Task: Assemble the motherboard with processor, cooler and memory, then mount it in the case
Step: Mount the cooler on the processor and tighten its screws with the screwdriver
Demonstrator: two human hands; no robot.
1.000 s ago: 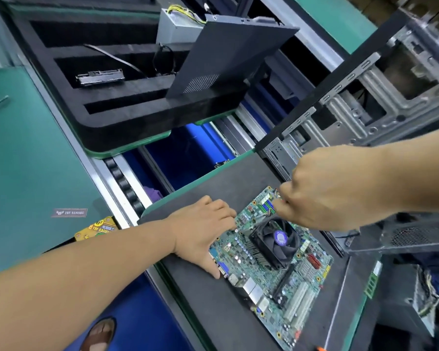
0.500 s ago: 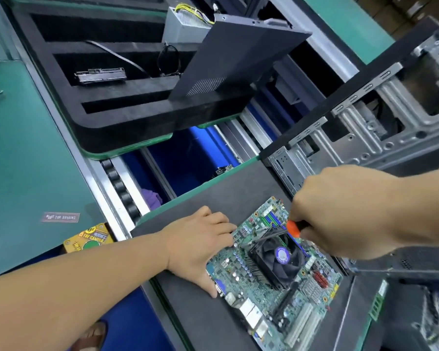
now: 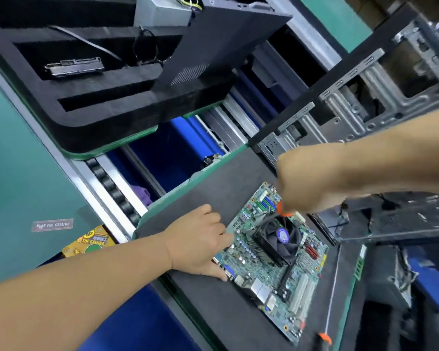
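Observation:
A green motherboard (image 3: 269,262) lies on a dark mat (image 3: 213,307), with a black cooler fan (image 3: 276,239) mounted on it. My left hand (image 3: 198,247) rests flat on the mat, its fingers and thumb touching the board's left edge. My right hand (image 3: 312,178) grips an orange-handled screwdriver (image 3: 283,210), whose shaft points down at the cooler's far left corner. An open metal computer case (image 3: 365,107) stands behind and to the right. A green memory stick (image 3: 359,262) lies on the mat's right side.
A second orange-handled screwdriver (image 3: 323,339) lies near the mat's lower right edge. A black foam tray (image 3: 99,97) with a drive (image 3: 74,67) and a power supply (image 3: 162,8) sits at the back. A roller rail (image 3: 112,188) runs along the left, beside the green bench (image 3: 18,173).
My right hand moved down and left with the screwdriver, bringing its tip to the cooler's corner. My left hand stays on the board's edge.

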